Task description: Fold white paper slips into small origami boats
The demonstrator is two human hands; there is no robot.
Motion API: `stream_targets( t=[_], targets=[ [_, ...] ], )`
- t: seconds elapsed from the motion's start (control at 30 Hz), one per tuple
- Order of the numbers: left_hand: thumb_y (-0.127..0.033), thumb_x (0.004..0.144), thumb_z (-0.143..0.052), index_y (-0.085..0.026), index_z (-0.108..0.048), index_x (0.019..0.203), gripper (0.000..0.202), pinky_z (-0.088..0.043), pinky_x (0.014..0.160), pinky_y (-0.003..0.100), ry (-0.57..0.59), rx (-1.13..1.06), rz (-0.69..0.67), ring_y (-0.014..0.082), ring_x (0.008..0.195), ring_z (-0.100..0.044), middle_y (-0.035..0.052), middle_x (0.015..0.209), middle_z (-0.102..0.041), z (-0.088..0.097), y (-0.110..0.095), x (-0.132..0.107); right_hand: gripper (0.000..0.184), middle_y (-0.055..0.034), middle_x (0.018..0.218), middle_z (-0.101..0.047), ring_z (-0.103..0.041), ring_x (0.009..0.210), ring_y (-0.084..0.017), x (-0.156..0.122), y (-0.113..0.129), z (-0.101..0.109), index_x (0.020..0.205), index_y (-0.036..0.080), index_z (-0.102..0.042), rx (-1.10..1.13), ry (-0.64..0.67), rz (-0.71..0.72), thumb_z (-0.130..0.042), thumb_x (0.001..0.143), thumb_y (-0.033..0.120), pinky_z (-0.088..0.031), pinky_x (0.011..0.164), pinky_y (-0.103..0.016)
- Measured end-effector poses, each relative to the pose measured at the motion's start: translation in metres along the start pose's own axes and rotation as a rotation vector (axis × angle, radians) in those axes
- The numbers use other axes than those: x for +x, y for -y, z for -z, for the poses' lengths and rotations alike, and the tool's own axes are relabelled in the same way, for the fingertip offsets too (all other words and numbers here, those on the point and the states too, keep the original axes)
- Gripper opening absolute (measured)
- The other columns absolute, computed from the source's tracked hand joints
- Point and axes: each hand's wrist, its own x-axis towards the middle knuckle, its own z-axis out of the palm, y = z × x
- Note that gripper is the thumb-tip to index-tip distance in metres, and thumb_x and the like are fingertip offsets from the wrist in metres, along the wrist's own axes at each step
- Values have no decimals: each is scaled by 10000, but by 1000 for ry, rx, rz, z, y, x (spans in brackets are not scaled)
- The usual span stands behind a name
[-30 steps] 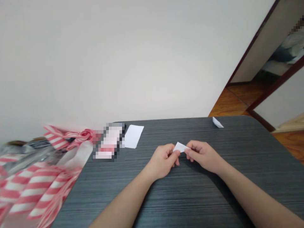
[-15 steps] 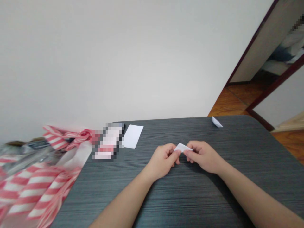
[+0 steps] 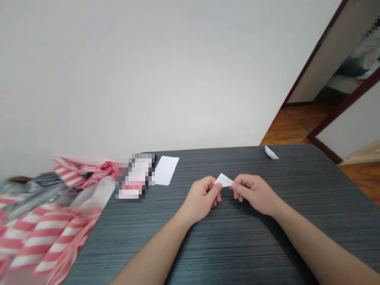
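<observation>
A small white piece of folded paper (image 3: pixel 223 180), triangular in outline, is held up between my two hands over the dark table. My left hand (image 3: pixel 202 198) pinches its left corner between thumb and fingers. At the right corner, the thumb and fingertips of my right hand (image 3: pixel 253 193) are closed on the same paper. The fingers hide the paper's two lower corners, while its peak points away from me.
White paper sheets (image 3: pixel 167 170) lie at the table's far left, beside a blurred-out phone-like object (image 3: pixel 136 176). Another folded white paper (image 3: pixel 271 152) rests near the far right edge. Red-and-white striped fabric or bags (image 3: pixel 44 233) are heaped left of the dark wood-grain table (image 3: pixel 213 245).
My hands have drawn slightly apart, the left one shifting left. More of the folded paper shows between them, and its peak has moved a little left and up.
</observation>
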Motion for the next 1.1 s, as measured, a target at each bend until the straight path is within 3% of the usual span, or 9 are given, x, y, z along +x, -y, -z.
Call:
stream_targets(
  t=[0.67,1.1],
  targets=[
    [-430,909,-526,-183,-532,711,317,-386,478,201,-8,-17,1,91,459,-494,-27,555,-577,0,0,1,250,15,593,-623,-548,516,-115,3,-6,2,686,187,-596,-4,-33,-6,-574,906,304,-433,546,-238],
    [-432,934,-506,-183,-520,736,319,-380,473,194,-16,-26,-8,84,463,-482,-33,567,-567,-1,4,0,225,11,618,-631,-549,528,-112,1,-4,0,699,181,-591,35,13,-15,-576,905,270,-432,548,-234]
  ],
)
